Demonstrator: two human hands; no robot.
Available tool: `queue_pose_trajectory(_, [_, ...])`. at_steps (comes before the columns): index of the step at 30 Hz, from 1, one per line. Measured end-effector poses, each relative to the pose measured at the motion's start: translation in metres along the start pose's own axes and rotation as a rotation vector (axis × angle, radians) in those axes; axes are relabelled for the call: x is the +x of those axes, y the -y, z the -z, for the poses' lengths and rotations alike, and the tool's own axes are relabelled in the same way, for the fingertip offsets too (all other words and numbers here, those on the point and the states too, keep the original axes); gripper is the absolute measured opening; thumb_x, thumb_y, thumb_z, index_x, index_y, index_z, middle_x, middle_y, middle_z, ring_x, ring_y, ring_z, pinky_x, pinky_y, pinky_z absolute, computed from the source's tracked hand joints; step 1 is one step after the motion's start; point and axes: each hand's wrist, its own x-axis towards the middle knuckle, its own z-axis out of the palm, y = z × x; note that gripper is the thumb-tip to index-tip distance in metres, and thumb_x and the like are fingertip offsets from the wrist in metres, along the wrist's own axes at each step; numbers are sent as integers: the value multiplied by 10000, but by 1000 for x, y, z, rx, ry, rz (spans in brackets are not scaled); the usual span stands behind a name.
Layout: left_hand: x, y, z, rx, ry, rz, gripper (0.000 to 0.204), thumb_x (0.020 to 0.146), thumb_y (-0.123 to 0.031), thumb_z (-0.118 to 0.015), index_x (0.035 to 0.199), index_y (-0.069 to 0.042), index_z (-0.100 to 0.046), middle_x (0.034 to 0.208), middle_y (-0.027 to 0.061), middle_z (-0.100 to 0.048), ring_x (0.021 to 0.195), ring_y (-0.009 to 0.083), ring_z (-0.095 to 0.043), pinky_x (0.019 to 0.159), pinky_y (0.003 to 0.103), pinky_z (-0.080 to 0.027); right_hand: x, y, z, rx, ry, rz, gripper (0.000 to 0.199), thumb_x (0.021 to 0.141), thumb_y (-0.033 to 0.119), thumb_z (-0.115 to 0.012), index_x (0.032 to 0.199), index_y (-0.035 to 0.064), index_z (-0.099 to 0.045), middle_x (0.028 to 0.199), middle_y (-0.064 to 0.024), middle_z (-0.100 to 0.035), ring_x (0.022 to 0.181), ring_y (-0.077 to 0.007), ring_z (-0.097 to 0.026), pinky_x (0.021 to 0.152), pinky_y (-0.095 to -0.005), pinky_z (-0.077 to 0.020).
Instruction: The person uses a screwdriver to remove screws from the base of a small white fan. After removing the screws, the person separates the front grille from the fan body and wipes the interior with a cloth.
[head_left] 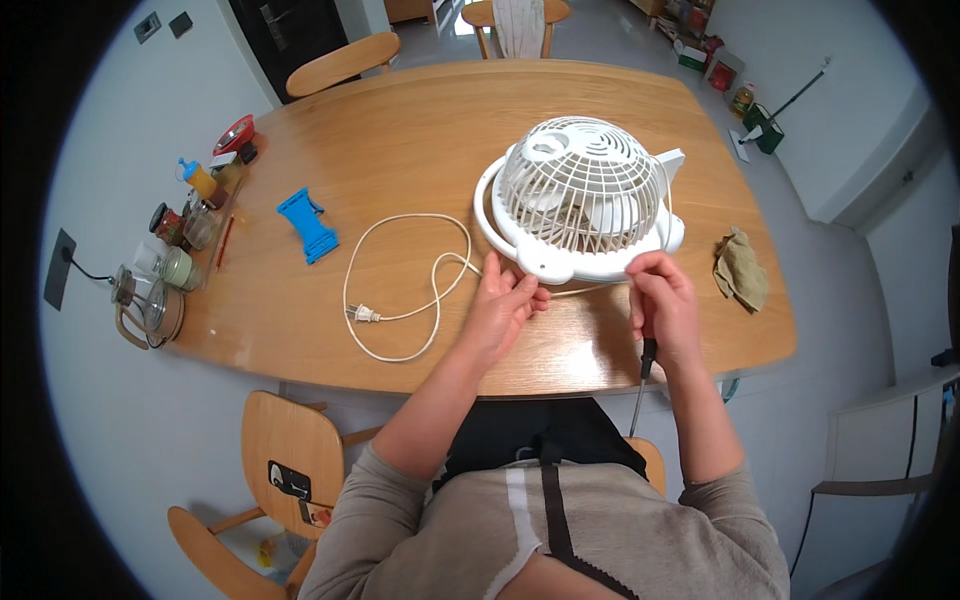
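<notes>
A white fan (575, 190) with a round cage grille lies on the wooden table, its grille facing up and its white frame around it. My left hand (500, 308) grips the near left edge of the frame, beside a rounded lobe with a small hole. My right hand (668, 310) is closed around a screwdriver (648, 358) with a black handle; its metal shaft points down past the table's near edge. The fingertips of that hand are bunched close to the frame's near right edge. A cream power cord (436, 290) with a two-pin plug (362, 313) loops left of the fan.
On the wooden table (400, 160) lie a blue plastic piece (308, 225) at left and a crumpled tan cloth (740, 270) at right. Several jars and bottles (180, 268) line the left wall side. Wooden chairs (290, 450) stand at the near left and far side.
</notes>
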Motion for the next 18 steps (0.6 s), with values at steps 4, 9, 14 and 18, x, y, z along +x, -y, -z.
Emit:
queue_pose_trajectory(4, [2,3,0,-32,-4,-26,758,1015,-95,-517,1552,-215,5,1161,117,-540,885,157,-600,763,323,-511,12,12,-17,-579,75,161,196,908,89,-629,1096,35,-627,699,-90,-615,593,-203,-600,546,-320,-480])
queue_pose_trajectory(9, [5,3,2,-106,-9,-19,741,1036,-124,-480,1554,-238,37,1220,128,-525,875,162,-606,759,324,-513,24,11,-26,-1081,121,559,254,889,97,-636,1139,57,-627,750,-150,-667,662,-332,-661,611,-425,-529])
queue_pose_trajectory(14, [1,2,-4,-28,-30,-46,715,1037,-124,-479,1547,-212,14,1246,147,-518,923,190,-624,789,338,-530,32,23,-28,-1444,125,769,279,839,101,-651,1117,95,-638,736,-120,-625,605,-307,-664,533,-425,-523])
queue_pose_trajectory(18, [3,8,3,-90,43,16,625,1029,-101,-486,1519,-131,-98,1298,167,-502,1046,227,-628,902,373,-538,39,43,-27,-1694,265,881,280,792,122,-677,1069,103,-639,741,-99,-599,580,-246,-668,483,-377,-510])
